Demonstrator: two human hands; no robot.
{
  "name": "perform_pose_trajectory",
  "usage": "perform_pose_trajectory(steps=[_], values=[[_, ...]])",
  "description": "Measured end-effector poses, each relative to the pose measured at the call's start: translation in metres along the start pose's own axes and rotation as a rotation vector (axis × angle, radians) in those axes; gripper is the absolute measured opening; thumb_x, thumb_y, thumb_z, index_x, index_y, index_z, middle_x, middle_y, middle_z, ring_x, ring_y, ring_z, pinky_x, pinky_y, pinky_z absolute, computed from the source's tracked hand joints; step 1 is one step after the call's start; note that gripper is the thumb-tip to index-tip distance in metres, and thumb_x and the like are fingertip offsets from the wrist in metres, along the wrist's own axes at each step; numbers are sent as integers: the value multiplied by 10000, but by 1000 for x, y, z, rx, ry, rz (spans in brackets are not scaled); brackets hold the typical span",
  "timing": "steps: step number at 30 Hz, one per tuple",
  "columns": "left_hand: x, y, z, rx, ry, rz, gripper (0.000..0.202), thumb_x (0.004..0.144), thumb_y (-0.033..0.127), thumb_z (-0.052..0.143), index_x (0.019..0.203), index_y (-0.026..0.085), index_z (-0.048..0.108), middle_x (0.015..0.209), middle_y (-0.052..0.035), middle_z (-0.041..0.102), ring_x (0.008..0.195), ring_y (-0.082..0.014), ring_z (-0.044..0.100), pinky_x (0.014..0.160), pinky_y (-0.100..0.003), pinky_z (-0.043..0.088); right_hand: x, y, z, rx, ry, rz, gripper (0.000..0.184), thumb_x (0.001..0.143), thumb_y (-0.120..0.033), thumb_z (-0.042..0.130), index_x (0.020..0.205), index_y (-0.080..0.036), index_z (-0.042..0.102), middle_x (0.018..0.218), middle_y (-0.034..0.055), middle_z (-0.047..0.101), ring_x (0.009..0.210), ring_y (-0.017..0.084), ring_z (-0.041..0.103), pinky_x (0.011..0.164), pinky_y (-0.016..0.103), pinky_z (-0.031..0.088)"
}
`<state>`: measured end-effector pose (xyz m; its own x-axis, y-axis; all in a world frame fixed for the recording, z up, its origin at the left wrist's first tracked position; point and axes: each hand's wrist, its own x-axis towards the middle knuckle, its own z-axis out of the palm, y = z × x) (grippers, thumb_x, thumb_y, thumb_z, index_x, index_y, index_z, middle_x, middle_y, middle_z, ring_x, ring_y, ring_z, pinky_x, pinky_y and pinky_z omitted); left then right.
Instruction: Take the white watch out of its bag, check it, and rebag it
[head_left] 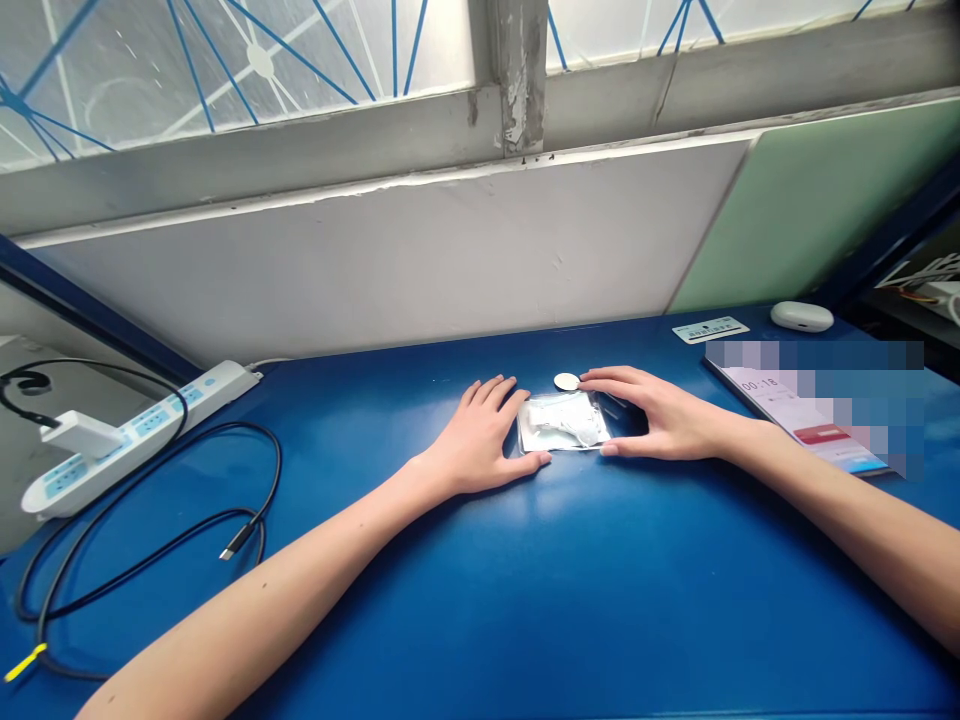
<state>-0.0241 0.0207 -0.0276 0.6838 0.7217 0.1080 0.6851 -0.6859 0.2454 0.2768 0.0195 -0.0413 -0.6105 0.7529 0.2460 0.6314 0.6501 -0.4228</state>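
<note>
- Hands rest flat on the blue surface (480, 600), one on each side of a small clear plastic bag (564, 421).
- The left hand (484, 440) lies palm down, fingers loose, its thumb touching the bag's left edge; it grasps nothing.
- The right hand (660, 415) is spread, thumb at the bag's near right corner, fingers arched over the far right side, pressing rather than gripping.
- The bag lies flat mid-surface with something white inside.
- A small round white disc (567, 381) sits just beyond the bag, beside the right fingertips.
- A phone (795, 410) lies right; a power strip (142, 425) and black cable (150, 540) lie left.
</note>
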Motion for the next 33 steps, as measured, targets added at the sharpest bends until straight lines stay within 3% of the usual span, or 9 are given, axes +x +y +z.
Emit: perform_pose_trajectory(steps=[14,19,25,33], values=[[0,1,0,22,-31,-26,832,875,689,546,1465,114,429,1575,-226,345,1488,-391,267,1216,-575,196,0,-1,1,-43,-20,-3,768,801,-567,708,1454,-226,491,1459,171,528,1338,388,498,1077,555,450],[1,1,-1,10,-15,-21,808,864,676,573,1444,127,451,1565,-223,363,1487,-390,270,1215,-572,204,-1,-1,2,-37,14,23,859,772,-577,729,1491,-221,421,1450,185,536,1319,411,512,1050,578,464],[1,-1,1,-9,-9,-12,832,852,703,568,1451,140,443,1567,-219,362,1483,-395,276,1211,-589,201,0,-3,1,-3,21,9,734,773,-570,724,1397,-235,531,1410,168,566,1300,398,527,1039,558,473],[0,-2,2,22,-16,-12,805,901,709,486,1462,134,433,1577,-211,352,1491,-380,263,1215,-570,194,0,-2,-1,-47,-19,5,744,812,-578,686,1437,-218,503,1444,178,537,1320,386,514,1065,552,453]])
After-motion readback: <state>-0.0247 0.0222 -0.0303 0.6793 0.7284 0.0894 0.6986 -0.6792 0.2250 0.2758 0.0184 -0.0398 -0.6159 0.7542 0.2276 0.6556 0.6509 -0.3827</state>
